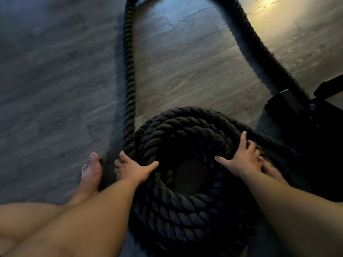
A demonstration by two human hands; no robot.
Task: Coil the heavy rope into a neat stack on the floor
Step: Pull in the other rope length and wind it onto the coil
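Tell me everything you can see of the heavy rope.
The rope is thick, black and twisted from fuzzy strands. Most lies in a round stack of turns on the wooden floor, hollow in the middle. An uncoiled length leaves the stack's left side, arches round and returns toward a black metal base at right. The left hand grips the outer turn; the right hand lies spread on the top turn.

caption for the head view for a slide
Left hand grips and right hand presses a coil of black rope on the wood floor, one long loop not yet coiled.
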